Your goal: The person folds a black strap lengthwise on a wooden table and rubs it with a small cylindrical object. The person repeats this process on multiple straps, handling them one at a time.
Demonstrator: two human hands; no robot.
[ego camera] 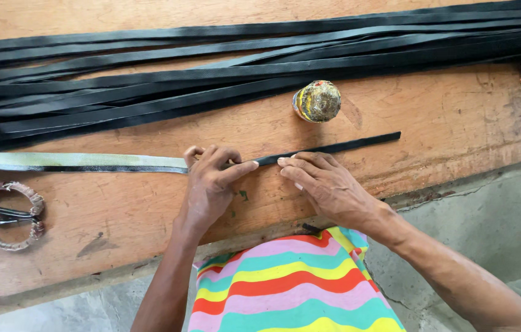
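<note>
From the head camera, the left hand [211,181] and the right hand [322,184] press a narrow black strip [328,149] flat on the wooden counter [457,117]. The fingertips of both meet on it near its middle. Neither grip is clamped around it: the fingers lie loosely curled, pushing down. It seems the strip is being folded along its length. To do this well, I judge the pressure should stay even and the edges aligned, the fingers working along in small stretches.

To the left the strip shows a pale, glossy face [76,160], perhaps glue or a lining. It looks thin, flexible and smooth. Behind lies a bundle of long black strips [211,80], and a round, smeared tin [317,101]. Scissors with cloth-wrapped handles [5,215] lie at the left. The counter is worn, scratched wood.
</note>
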